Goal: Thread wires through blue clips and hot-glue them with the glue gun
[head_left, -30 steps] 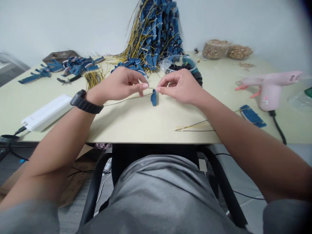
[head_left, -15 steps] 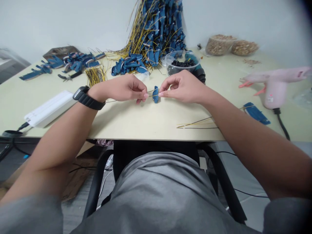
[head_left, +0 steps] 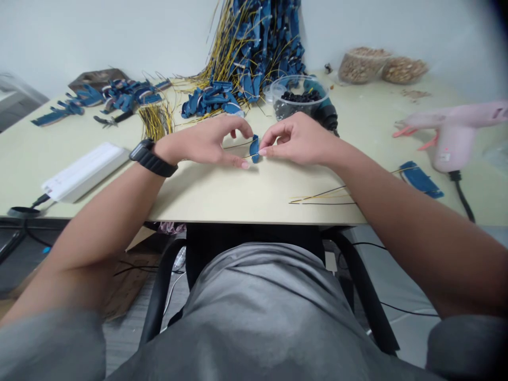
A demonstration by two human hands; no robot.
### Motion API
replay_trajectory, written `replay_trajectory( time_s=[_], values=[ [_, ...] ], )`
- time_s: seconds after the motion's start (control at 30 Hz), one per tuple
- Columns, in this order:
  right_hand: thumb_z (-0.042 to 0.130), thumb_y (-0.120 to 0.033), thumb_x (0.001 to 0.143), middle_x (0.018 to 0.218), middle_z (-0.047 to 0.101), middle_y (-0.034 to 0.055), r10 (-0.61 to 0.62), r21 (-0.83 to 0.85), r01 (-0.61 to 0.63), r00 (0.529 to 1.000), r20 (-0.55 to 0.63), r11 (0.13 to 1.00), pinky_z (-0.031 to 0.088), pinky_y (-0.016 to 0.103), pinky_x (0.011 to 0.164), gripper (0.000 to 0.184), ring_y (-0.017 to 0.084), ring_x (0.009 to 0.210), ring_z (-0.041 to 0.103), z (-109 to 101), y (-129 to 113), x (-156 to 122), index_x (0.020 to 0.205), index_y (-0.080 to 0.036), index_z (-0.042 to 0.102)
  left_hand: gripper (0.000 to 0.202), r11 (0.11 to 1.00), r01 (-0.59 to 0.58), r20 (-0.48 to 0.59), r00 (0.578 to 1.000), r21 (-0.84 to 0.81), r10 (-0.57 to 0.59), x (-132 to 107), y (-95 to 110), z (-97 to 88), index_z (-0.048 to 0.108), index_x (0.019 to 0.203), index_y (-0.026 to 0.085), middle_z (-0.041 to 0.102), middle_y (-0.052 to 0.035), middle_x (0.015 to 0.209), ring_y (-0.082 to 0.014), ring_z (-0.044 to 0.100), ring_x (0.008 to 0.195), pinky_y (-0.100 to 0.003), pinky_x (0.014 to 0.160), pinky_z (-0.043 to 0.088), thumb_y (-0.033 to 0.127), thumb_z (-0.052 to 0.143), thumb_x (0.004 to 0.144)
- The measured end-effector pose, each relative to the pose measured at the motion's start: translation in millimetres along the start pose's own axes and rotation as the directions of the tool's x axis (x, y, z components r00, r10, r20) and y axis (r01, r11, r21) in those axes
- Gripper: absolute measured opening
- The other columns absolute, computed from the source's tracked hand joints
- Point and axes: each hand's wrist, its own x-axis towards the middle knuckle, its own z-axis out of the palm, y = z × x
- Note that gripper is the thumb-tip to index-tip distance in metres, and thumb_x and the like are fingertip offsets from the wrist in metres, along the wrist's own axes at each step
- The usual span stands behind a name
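Between my hands is a small blue piece (head_left: 254,148) with a dark wire (head_left: 237,144) and a yellow wire (head_left: 251,156) running out from it to the left. My right hand (head_left: 298,138) is closed in a pinch at the piece's right edge, where the yellow wire reaches the thumb and fingertip. My left hand (head_left: 214,140), with a black watch (head_left: 153,157) on its wrist, has thumb and fingers spread around the wires, just left of the piece. Whether the left palm touches the wires is hidden.
Behind my hands stand a clear tub (head_left: 300,98) of small black parts and a tall heap of blue pieces with wires (head_left: 254,53). A pink glue gun (head_left: 456,135) and a wired blue piece (head_left: 420,179) lie right. On the left are a white box (head_left: 85,170) and cutters (head_left: 113,119).
My left thumb and fingers have parted from their pinch on the wire. My right hand keeps its pinch beside the blue piece. The camera view has shifted slightly.
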Motion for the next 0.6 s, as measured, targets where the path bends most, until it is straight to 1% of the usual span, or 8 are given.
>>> replay_trajectory(
  time_s=[0.03,0.1,0.2,0.3,0.47,0.6],
  values=[
    [0.101,-0.062,0.098,0.087,0.076,0.0049,0.002,-0.003,-0.002,1.000,0.000,1.000,0.049,0.043,0.082,0.040,0.024,0.087,0.066,0.0,1.0,0.3,0.100,-0.023,0.095,0.103,1.000,-0.014,-0.017,1.000,0.000,0.014,1.1,-0.4,4.6,0.085,0.161,0.028,0.085,-0.0170,0.163,-0.0462,0.078,0.143,-0.056,0.125,0.060,0.095,0.094,0.084],
    [0.101,-0.063,0.098,0.086,0.076,0.0054,0.008,-0.014,-0.009,1.000,-0.007,1.000,0.050,0.043,0.081,0.040,0.024,0.087,0.067,0.4,3.0,0.9,0.102,-0.023,0.096,0.110,1.000,-0.025,-0.043,0.999,0.007,0.025,2.9,-0.1,12.6,0.080,0.172,0.027,0.081,-0.0186,0.173,-0.0503,0.073,0.153,-0.060,0.134,0.055,0.095,0.094,0.086],
    [0.101,-0.061,0.099,0.087,0.077,0.0065,0.015,-0.030,-0.015,1.000,-0.025,0.999,0.052,0.044,0.080,0.038,0.026,0.088,0.069,2.2,6.2,2.1,0.102,-0.023,0.096,0.105,1.000,-0.021,-0.069,0.997,0.004,0.021,4.6,1.5,19.8,0.078,0.173,0.028,0.080,-0.0179,0.177,-0.0527,0.069,0.162,-0.065,0.141,0.050,0.090,0.094,0.089],
    [0.100,-0.053,0.099,0.090,0.080,0.0075,0.019,-0.039,-0.020,0.999,-0.036,0.999,0.054,0.045,0.082,0.030,0.028,0.091,0.072,4.5,9.7,3.6,0.102,-0.024,0.097,0.096,1.000,-0.023,-0.081,0.996,-0.021,0.022,6.3,1.5,23.1,0.081,0.168,0.029,0.082,-0.0161,0.175,-0.0525,0.070,0.162,-0.067,0.142,0.049,0.085,0.095,0.090],
    [0.096,-0.044,0.100,0.095,0.085,0.0077,0.020,-0.037,-0.022,0.999,-0.043,0.999,0.056,0.046,0.086,0.020,0.028,0.094,0.073,6.5,14.2,4.9,0.101,-0.024,0.098,0.081,0.998,-0.014,-0.122,0.993,-0.066,0.006,10.6,-3.5,29.2,0.086,0.155,0.030,0.088,-0.0137,0.161,-0.0479,0.075,0.153,-0.066,0.138,0.055,0.078,0.097,0.090],
    [0.096,-0.042,0.098,0.090,0.083,0.0079,0.031,-0.039,-0.034,0.998,-0.063,0.999,0.057,0.045,0.087,0.019,0.029,0.094,0.074,5.8,15.4,5.4,0.101,-0.023,0.097,0.060,0.998,0.000,-0.150,0.989,-0.070,-0.010,13.0,-4.5,33.2,0.092,0.135,0.030,0.093,-0.0101,0.148,-0.0456,0.076,0.150,-0.067,0.138,0.054,0.071,0.100,0.092]
  ],
)
